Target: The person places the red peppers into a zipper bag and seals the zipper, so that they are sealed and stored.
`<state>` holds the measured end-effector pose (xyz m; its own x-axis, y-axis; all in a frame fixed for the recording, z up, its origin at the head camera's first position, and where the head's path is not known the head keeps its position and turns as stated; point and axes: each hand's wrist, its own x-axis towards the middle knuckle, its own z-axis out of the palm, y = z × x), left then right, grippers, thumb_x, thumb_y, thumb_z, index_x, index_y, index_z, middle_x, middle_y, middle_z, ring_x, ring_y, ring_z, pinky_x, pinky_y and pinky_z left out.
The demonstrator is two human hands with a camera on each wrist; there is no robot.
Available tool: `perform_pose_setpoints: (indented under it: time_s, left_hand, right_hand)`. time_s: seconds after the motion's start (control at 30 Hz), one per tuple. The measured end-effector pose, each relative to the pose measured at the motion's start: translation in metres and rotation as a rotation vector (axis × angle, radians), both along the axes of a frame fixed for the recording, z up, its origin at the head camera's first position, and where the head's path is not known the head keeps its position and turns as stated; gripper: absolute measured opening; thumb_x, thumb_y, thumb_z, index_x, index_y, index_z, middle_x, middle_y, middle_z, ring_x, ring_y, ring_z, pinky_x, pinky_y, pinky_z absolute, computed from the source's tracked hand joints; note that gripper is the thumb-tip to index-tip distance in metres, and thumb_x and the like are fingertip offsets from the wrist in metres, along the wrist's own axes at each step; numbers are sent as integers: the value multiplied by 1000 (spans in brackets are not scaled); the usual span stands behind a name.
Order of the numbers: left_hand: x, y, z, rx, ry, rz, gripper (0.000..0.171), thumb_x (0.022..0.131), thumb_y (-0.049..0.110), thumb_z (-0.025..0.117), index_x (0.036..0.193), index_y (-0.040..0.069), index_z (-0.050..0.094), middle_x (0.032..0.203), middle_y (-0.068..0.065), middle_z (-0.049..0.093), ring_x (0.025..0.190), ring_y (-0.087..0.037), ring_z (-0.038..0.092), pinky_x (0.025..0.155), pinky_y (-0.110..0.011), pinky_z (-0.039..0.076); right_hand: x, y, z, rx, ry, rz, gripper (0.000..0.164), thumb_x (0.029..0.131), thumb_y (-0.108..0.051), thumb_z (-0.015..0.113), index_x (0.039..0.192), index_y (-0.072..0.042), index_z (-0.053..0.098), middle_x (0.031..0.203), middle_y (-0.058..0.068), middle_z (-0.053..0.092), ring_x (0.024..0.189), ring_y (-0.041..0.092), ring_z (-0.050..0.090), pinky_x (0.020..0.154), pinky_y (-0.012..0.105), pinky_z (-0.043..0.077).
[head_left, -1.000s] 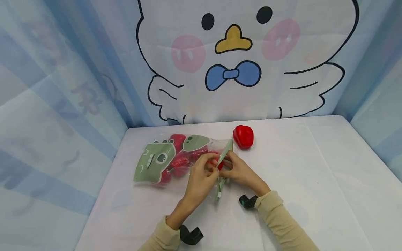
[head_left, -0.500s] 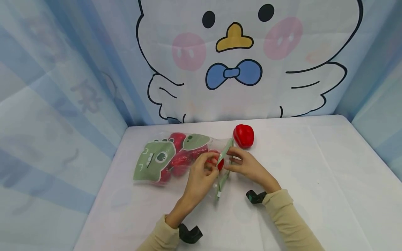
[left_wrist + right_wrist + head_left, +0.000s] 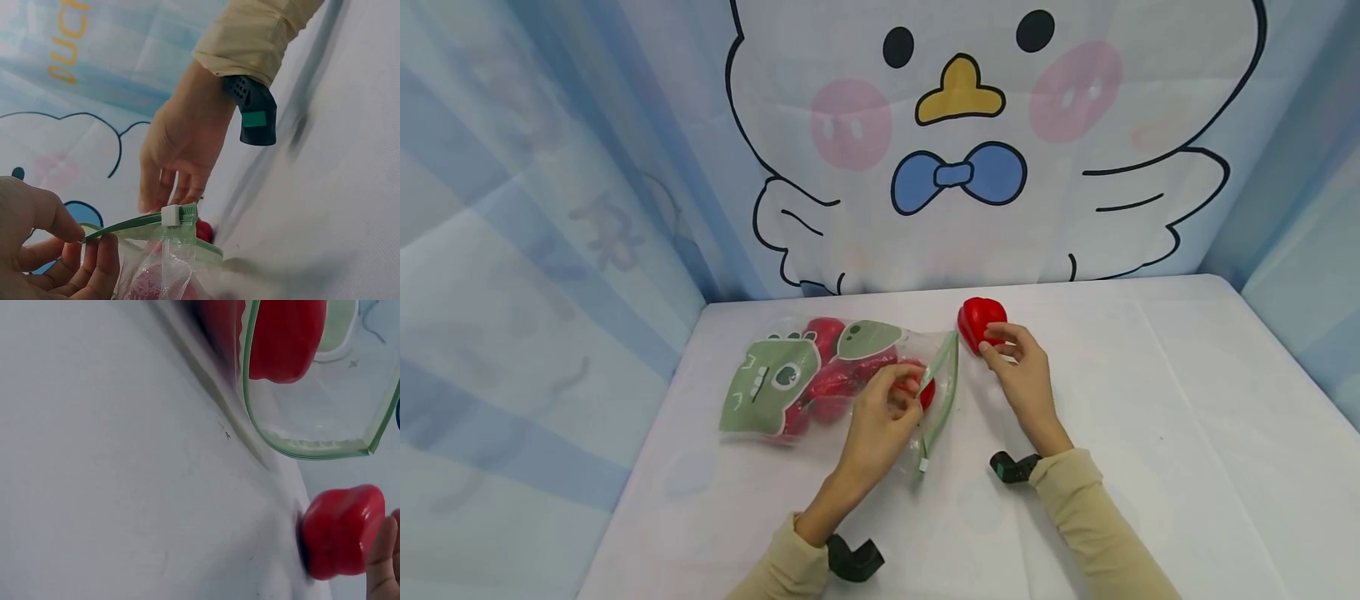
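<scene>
A clear slider zip bag (image 3: 769,392) with a green cartoon print lies on its side, several red items showing inside it. My left hand (image 3: 880,425) pinches the green zip edge (image 3: 140,221) of its mouth between thumb and fingers, and the mouth stands parted. A white slider (image 3: 170,215) sits at one end of that zip. A glossy red bell pepper (image 3: 976,321) rests on the table just beyond the mouth. My right hand (image 3: 1022,375) is at its near right side, fingers partly bent and overlapping its edge. In the right wrist view, fingertips (image 3: 382,553) are right at the pepper (image 3: 340,531).
The white-covered table (image 3: 1150,433) extends to the right and in front of the bag. A cartoon-printed curtain (image 3: 955,242) hangs behind its back edge, with blue curtains at both sides. Black wrist mounts (image 3: 854,560) sit at both sleeve cuffs.
My right hand has left the bag's mouth and moved right and away from me to the loose bell pepper. The left hand has kept its hold on the bag's edge.
</scene>
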<state>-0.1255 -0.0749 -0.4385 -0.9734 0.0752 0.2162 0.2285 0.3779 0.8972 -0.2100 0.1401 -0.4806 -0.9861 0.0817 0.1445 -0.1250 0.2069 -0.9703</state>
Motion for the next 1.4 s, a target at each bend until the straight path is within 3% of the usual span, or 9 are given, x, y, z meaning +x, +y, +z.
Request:
perform_pose_setpoints:
  time_s: [0.2, 0.4, 0.5, 0.63, 0.8, 1.07, 1.4]
  left_hand:
    - [0, 0, 0, -1, -16, -6, 38, 94, -1, 66, 130, 12, 64, 111, -5, 63, 94, -16, 63, 78, -15, 57]
    - [0, 0, 0, 1, -18, -3, 39, 94, -2, 67, 130, 12, 64, 111, -5, 63, 95, -17, 63, 79, -15, 57]
    - [0, 0, 0, 3, -17, -4, 38, 94, -1, 66, 130, 12, 64, 111, -5, 63, 95, -17, 63, 79, -15, 57]
    - [0, -1, 0, 0, -16, -1, 38, 94, 0, 66, 130, 12, 64, 111, -5, 63, 95, -16, 62, 79, -15, 57]
    - [0, -1, 0, 2, -19, 0, 38, 94, -1, 66, 130, 12, 64, 111, -5, 63, 95, -16, 62, 79, -15, 57]
    - [0, -1, 0, 11, -16, 0, 39, 93, -2, 66, 130, 11, 64, 111, -6, 64, 95, -17, 63, 79, -15, 57]
    - [0, -2, -1, 15, -6, -4, 39, 93, -2, 66, 130, 11, 64, 111, -6, 64, 95, -17, 64, 79, -15, 58]
  right_hand:
    - [-7, -1, 1, -3, -29, -162, 36, 100, -13, 67, 134, -3, 60, 131, 16, 63, 101, 17, 55, 77, 6, 49]
    - [-13, -3, 4, -3, -126, -229, 44, 100, -19, 68, 140, -5, 55, 137, 16, 57, 105, 18, 50, 73, 8, 45]
    - [-16, -4, 6, -7, -200, -241, 53, 100, -24, 68, 146, -8, 48, 145, 15, 52, 114, 21, 47, 80, 12, 47]
    - [-23, -2, 7, -33, -272, -222, 64, 100, -27, 68, 155, -10, 40, 157, 13, 45, 132, 27, 46, 101, 29, 52]
    - [-35, 1, 7, -71, -331, -176, 69, 102, -27, 65, 161, -10, 33, 164, 17, 39, 145, 35, 44, 120, 46, 44]
    - [-46, 4, 8, -83, -419, -112, 70, 104, -25, 61, 163, -6, 28, 166, 22, 36, 151, 36, 40, 124, 46, 39]
    - [-51, 9, 10, -70, -436, -61, 62, 107, -23, 56, 160, 0, 34, 160, 25, 42, 143, 36, 47, 121, 44, 42]
